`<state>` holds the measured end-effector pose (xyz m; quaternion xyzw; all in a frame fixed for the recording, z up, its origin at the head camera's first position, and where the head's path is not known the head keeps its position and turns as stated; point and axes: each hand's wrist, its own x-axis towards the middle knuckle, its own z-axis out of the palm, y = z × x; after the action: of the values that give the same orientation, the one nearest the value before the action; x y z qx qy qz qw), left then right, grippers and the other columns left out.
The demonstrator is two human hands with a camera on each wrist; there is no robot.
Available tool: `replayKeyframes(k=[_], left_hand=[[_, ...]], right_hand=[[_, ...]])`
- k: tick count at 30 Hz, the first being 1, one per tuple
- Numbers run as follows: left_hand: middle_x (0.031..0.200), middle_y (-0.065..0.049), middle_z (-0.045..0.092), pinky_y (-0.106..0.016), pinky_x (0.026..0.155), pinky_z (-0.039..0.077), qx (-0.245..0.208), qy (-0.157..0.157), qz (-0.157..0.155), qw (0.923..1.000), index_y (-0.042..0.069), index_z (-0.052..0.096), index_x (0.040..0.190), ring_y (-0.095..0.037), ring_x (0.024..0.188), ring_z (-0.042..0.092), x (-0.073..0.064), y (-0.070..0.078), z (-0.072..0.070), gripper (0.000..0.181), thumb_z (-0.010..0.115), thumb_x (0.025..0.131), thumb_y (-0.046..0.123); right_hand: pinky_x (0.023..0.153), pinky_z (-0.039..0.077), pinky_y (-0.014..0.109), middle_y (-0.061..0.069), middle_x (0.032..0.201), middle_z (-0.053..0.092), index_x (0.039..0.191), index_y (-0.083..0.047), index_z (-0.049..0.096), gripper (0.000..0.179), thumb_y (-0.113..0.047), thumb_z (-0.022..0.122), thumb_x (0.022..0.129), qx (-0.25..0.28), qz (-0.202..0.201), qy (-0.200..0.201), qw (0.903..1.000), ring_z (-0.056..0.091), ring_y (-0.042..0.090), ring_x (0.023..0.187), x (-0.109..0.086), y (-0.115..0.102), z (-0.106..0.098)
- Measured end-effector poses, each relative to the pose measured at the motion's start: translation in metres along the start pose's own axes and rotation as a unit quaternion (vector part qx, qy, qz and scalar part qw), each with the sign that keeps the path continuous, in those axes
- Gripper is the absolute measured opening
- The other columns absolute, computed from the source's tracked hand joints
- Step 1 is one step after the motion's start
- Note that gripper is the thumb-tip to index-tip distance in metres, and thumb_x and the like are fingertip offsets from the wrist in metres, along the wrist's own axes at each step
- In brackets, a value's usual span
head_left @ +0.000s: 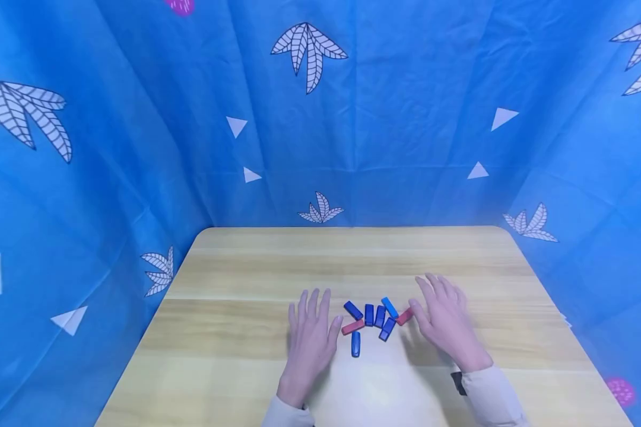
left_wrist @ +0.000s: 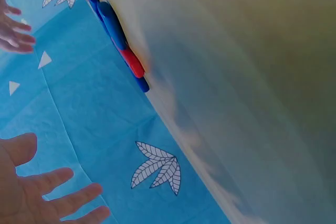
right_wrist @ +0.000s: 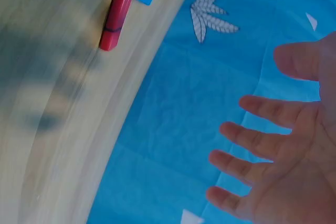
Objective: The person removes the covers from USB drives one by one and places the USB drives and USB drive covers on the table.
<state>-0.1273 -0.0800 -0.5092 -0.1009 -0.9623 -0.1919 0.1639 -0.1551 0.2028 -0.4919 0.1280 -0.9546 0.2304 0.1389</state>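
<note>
A loose cluster of small oblong pieces lies on the wooden table between my hands. They look like stubby capped markers, though their kind is not certain. Several are dark blue, such as the nearest piece (head_left: 355, 344); one is light blue (head_left: 389, 308). A red piece (head_left: 352, 327) lies at the left and another red piece (head_left: 404, 316) at the right, which shows a dark line around it in the right wrist view. My left hand (head_left: 311, 341) is left of the cluster, fingers extended. Beside the right red piece, my right hand (head_left: 448, 326) has its fingers spread, holding nothing.
The pale wooden table (head_left: 219, 356) has rounded far corners. A blue patterned cloth (head_left: 406, 118) hangs behind it and on both sides. Shadows of the hands fall on the tabletop.
</note>
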Motion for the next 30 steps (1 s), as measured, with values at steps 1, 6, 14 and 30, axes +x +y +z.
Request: replayKeyframes(k=[1, 6, 14, 30], left_hand=[[0.154, -0.021, 0.048, -0.070, 0.118, 0.024, 0.001, -0.003, 0.001, 1.0000, 0.010, 0.043, 0.153, -0.046, 0.148, 0.034, 0.001, -0.001, 0.001, 0.057, 0.051, 0.104, 0.040], [0.153, -0.021, 0.048, -0.071, 0.118, 0.023, -0.002, -0.017, 0.005, 0.9998, 0.011, 0.043, 0.153, -0.046, 0.149, 0.034, 0.007, -0.003, 0.008, 0.057, 0.048, 0.105, 0.041], [0.150, -0.022, 0.051, -0.071, 0.117, 0.024, -0.001, -0.010, 0.013, 0.9999, 0.010, 0.046, 0.150, -0.046, 0.146, 0.037, 0.015, -0.002, 0.015, 0.055, 0.050, 0.104, 0.039], [0.146, -0.022, 0.055, -0.071, 0.115, 0.028, -0.004, -0.008, 0.010, 0.9999, 0.009, 0.051, 0.146, -0.047, 0.144, 0.040, 0.013, 0.005, 0.015, 0.051, 0.053, 0.103, 0.036]], right_hand=[[0.114, 0.020, 0.072, 0.030, 0.153, 0.042, 0.145, 0.002, 0.047, 0.052, -0.028, 0.055, 0.103, -0.002, -0.005, -0.007, 1.0000, 0.031, 0.053, 0.143, 0.004, 0.001, 0.003], [0.114, 0.028, 0.070, 0.029, 0.148, 0.050, 0.141, 0.000, 0.053, 0.055, -0.033, 0.065, 0.098, -0.027, -0.041, -0.039, 0.9980, 0.042, 0.052, 0.138, 0.024, 0.001, 0.019], [0.103, 0.043, 0.063, 0.021, 0.129, 0.063, 0.130, -0.003, 0.063, 0.062, -0.039, 0.082, 0.083, -0.044, -0.097, -0.114, 0.9877, 0.055, 0.041, 0.122, 0.045, -0.005, 0.042], [0.076, 0.039, 0.034, 0.002, 0.092, 0.055, 0.097, -0.004, 0.073, 0.048, -0.036, 0.093, 0.067, -0.059, -0.097, -0.196, 0.9740, 0.041, 0.019, 0.086, 0.055, -0.006, 0.063]])
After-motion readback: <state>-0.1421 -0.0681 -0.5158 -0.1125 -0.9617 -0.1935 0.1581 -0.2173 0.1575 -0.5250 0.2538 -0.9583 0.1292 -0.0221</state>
